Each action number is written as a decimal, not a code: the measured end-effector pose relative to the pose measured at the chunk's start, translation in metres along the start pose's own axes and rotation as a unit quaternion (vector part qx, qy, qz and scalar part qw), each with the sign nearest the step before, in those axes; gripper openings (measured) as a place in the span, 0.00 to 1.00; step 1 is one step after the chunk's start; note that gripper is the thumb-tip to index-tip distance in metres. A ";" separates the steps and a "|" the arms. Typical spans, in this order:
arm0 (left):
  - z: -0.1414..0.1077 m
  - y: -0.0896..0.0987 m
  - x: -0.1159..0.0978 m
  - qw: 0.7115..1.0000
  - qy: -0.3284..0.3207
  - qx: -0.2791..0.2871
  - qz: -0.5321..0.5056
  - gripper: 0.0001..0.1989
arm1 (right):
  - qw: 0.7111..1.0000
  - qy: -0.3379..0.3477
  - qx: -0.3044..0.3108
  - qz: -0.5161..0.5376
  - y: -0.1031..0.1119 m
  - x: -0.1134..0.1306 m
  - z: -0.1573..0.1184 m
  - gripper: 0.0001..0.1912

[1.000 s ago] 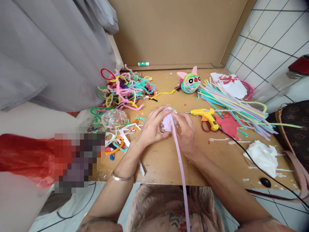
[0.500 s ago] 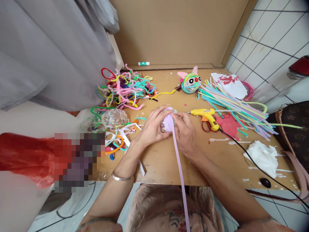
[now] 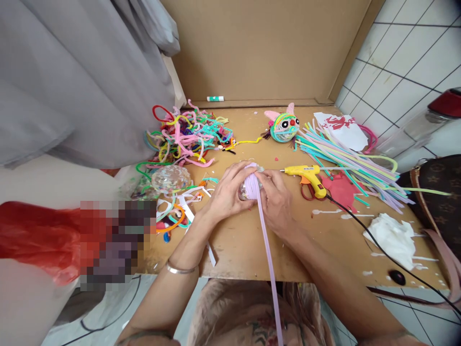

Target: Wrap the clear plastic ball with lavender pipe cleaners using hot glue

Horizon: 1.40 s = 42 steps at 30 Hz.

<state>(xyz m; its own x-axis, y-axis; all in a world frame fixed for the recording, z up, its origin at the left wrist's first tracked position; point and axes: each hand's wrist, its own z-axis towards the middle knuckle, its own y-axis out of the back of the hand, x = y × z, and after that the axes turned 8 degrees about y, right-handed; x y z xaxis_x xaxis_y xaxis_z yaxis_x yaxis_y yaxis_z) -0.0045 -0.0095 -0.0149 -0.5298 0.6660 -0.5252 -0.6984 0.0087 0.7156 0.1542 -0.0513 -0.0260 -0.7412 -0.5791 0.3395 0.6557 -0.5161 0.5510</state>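
My left hand [image 3: 230, 190] grips a clear, rounded plastic ball [image 3: 247, 193] from its left side, fingers over the top and thumb below. Lilac pipe cleaner [image 3: 264, 235] lies in side-by-side strips across the ball, and its long loose end hangs down toward my lap. My right hand [image 3: 275, 199] is closed at the ball's right side, with thumb and forefinger pressing on the lilac strips near the top. Right of that hand a yellow hot glue gun [image 3: 306, 177] lies on the table, its nozzle pointing at my fingers.
A tangled heap of coloured pipe cleaners [image 3: 190, 134] is at the back left, beside another clear ball [image 3: 171, 179]. A decorated ball with pink ears [image 3: 284, 127] sits at the back. Straight pipe cleaners [image 3: 360, 168], crumpled tissue [image 3: 391, 238] and a black cord [image 3: 378, 242] lie right.
Both hands stay around the ball, with only slight finger movement on the lilac strips. The whole view has shifted slightly; nothing on the table has visibly moved.
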 end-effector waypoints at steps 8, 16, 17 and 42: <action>0.001 0.000 0.000 1.000 0.001 0.002 -0.004 0.35 | 1.000 0.001 -0.006 0.001 0.000 0.000 0.000 0.21; 0.000 0.001 0.000 1.000 0.004 0.003 -0.018 0.33 | 1.000 -0.002 -0.014 0.014 -0.002 0.000 0.000 0.20; 0.001 0.001 0.000 1.000 0.004 0.003 -0.021 0.33 | 1.000 -0.004 -0.016 0.020 -0.002 0.000 0.000 0.20; 0.001 -0.001 0.000 0.999 0.006 0.000 -0.040 0.34 | 0.998 -0.018 -0.020 0.055 0.001 -0.001 0.003 0.25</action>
<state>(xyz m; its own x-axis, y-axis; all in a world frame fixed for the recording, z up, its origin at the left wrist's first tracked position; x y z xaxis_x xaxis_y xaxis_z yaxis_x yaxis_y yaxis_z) -0.0035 -0.0087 -0.0149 -0.4783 0.6536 -0.5865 -0.7384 0.0622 0.6715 0.1550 -0.0493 -0.0233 -0.6686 -0.6106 0.4245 0.7381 -0.4752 0.4789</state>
